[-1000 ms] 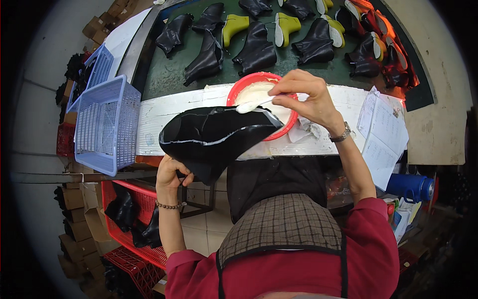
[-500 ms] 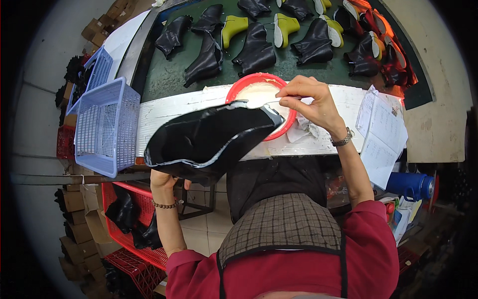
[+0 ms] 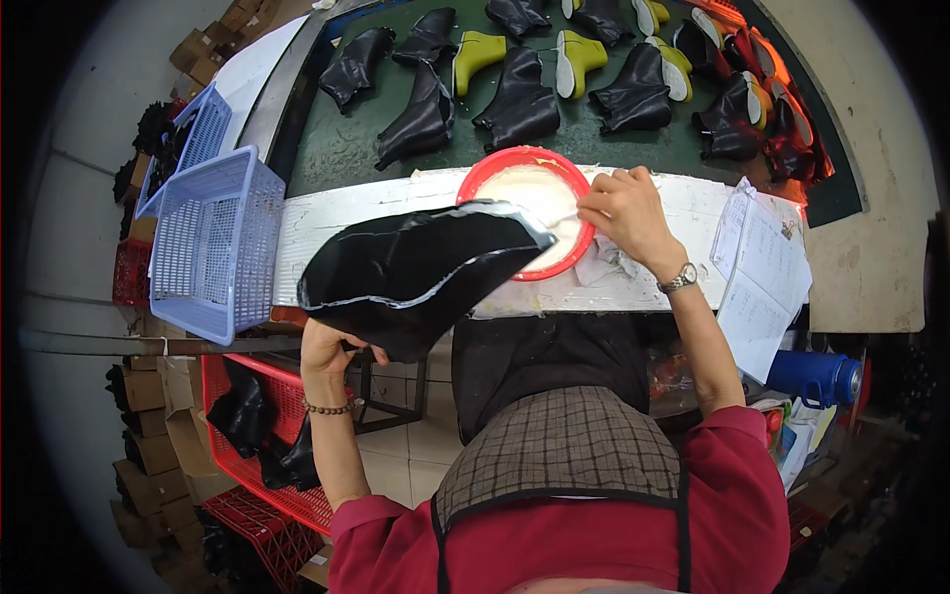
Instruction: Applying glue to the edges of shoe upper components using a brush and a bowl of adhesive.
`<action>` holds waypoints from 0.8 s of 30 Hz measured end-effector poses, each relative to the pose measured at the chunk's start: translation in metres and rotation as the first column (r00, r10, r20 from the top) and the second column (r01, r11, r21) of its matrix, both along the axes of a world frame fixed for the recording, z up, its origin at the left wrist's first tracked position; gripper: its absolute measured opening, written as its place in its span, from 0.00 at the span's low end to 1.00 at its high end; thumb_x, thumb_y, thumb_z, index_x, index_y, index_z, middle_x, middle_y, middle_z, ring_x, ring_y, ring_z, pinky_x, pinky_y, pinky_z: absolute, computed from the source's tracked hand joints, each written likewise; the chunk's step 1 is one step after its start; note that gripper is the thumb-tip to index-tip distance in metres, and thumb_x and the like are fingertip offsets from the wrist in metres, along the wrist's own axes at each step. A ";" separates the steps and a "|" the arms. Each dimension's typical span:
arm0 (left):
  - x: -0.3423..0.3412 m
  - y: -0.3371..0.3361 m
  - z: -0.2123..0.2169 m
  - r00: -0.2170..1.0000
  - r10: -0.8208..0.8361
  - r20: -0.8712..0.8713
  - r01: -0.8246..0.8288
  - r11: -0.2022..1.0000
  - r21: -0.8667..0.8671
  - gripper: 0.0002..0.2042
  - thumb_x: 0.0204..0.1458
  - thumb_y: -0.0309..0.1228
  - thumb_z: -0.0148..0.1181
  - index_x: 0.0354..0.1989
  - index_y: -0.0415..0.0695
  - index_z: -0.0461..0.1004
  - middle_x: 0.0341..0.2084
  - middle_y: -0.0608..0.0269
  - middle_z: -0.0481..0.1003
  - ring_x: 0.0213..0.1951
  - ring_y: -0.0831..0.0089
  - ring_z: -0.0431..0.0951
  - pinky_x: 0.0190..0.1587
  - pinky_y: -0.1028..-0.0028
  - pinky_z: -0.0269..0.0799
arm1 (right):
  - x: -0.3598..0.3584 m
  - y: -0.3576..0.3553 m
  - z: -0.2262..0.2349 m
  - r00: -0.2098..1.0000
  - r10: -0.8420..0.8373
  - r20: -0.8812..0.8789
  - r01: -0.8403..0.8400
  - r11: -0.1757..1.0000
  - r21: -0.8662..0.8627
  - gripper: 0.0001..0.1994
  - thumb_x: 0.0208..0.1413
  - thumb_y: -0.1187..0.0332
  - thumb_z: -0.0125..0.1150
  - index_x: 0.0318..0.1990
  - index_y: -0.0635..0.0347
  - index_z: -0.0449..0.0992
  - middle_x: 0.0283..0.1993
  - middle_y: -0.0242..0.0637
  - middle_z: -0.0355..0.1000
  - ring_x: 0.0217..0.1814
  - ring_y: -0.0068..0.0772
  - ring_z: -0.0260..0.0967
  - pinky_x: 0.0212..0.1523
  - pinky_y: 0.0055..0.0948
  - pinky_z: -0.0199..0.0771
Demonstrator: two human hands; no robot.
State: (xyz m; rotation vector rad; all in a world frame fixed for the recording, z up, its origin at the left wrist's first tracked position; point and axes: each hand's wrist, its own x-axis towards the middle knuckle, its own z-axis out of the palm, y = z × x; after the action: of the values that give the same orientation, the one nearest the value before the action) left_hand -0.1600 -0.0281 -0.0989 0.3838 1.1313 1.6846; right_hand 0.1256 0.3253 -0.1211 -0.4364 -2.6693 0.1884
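My left hand [image 3: 332, 346] grips a black leather boot upper [image 3: 396, 259] from below, its fingers partly hidden under the leather. The upper lies tilted with its opening toward me, and white paste coats its edges, thickest at the right end. Beside that end, a red bowl [image 3: 473, 178] of creamy white paste [image 3: 524, 188] stands on a white board. Over the bowl's right rim, my right hand [image 3: 625, 213] is closed in a pinch around a slim, white-coated brush [image 3: 569, 217]. The brush's tip dips toward the paste and is hard to make out.
Several black uppers [image 3: 520, 99] and yellow-green boot lasts [image 3: 579, 61] lie on the green table [image 3: 327, 148]. Blue baskets [image 3: 208, 247] stand at the left, a red basket [image 3: 220, 436] of uppers below. An open notebook [image 3: 757, 287] and a blue flask [image 3: 816, 376] are at the right.
My right hand has moved the brush off the upper's edge, rightward and down to the bowl. More white paste shows on the upper's right end. My left hand holds the upper almost unmoved.
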 end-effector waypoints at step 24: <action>0.030 0.030 0.015 0.967 -0.177 0.182 0.183 0.983 -0.021 0.37 0.22 0.08 0.54 0.54 0.20 0.68 0.36 0.30 0.78 0.24 0.36 0.81 0.20 0.50 0.82 | -0.035 -0.026 0.063 0.864 0.192 -0.466 -0.382 0.852 -0.357 0.07 0.51 0.70 0.73 0.38 0.54 0.87 0.34 0.27 0.80 0.38 0.22 0.73 0.49 0.28 0.59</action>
State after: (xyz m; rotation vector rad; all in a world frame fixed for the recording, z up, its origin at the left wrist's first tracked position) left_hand -0.1298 0.0016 -0.0835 0.2949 0.9646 1.5042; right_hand 0.0902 0.2993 -0.0576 -0.0881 -2.2361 0.8922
